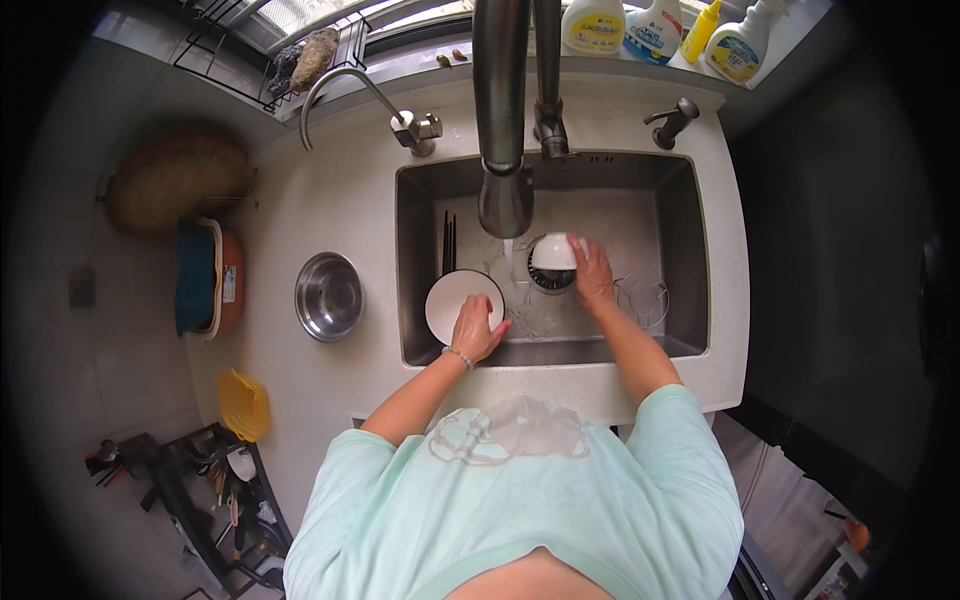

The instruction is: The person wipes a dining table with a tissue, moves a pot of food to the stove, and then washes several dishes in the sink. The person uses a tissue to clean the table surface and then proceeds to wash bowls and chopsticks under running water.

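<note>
My right hand grips a small white bowl, tilted on its side above the sink's dark drain strainer. Over a white dish with a dark rim, my left hand hovers or rests, fingers bent and thumb apart; contact is hard to judge. The dish lies in the front left of the steel sink. Behind it, black chopsticks lean along the sink's left side. A thin stream of water runs from the faucet head between my hands.
A clear round item lies at the sink's right. On the left counter stand a steel bowl, a yellow plastic basket and stacked basins. A small curved tap and a soap dispenser rise behind the sink; bottles line the sill.
</note>
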Demonstrator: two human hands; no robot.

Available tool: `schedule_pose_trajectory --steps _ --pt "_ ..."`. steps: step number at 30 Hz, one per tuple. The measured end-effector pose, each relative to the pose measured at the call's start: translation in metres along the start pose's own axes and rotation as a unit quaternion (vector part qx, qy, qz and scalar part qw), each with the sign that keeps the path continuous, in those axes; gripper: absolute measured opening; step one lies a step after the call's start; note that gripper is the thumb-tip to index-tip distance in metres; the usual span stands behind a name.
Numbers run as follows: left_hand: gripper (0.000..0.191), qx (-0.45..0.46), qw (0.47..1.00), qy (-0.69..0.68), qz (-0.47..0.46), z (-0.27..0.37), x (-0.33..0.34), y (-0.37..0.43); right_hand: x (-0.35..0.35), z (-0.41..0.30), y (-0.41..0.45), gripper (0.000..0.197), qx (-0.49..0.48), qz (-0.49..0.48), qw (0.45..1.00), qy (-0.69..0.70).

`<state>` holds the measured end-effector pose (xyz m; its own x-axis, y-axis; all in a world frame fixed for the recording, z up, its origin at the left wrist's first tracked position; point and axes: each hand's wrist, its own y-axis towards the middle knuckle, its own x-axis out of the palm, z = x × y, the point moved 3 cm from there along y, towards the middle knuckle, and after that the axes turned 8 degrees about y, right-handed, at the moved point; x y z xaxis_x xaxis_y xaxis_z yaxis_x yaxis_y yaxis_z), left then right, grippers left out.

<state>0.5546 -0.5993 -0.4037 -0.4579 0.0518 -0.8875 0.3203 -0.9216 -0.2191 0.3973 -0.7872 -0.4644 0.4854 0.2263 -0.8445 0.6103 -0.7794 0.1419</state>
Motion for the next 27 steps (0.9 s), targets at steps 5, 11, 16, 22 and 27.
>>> schedule_pose_trajectory --steps 5,11,16,22,27 --pt "0.061 -0.061 0.931 -0.348 0.088 0.018 -0.027 0.037 -0.01 -0.003 0.028 0.048 0.142 0.083 0.961 0.22" --pt "0.046 -0.121 0.746 -0.645 -0.112 0.009 -0.06 0.059 -0.025 -0.074 0.021 0.04 0.262 -0.247 0.758 0.544" --pt "0.034 -0.208 0.79 -0.576 -0.04 0.01 -0.063 0.048 -0.082 -0.118 0.04 0.033 0.004 0.005 0.941 0.339" --pt "0.052 -0.221 0.806 -0.549 -0.01 0.032 -0.056 0.056 -0.06 -0.137 0.036 0.035 -0.248 -0.13 0.947 0.154" --pt "0.051 -0.207 0.818 -0.536 0.011 0.047 -0.073 0.059 -0.072 -0.139 0.04 0.022 -0.028 -0.325 0.809 0.49"
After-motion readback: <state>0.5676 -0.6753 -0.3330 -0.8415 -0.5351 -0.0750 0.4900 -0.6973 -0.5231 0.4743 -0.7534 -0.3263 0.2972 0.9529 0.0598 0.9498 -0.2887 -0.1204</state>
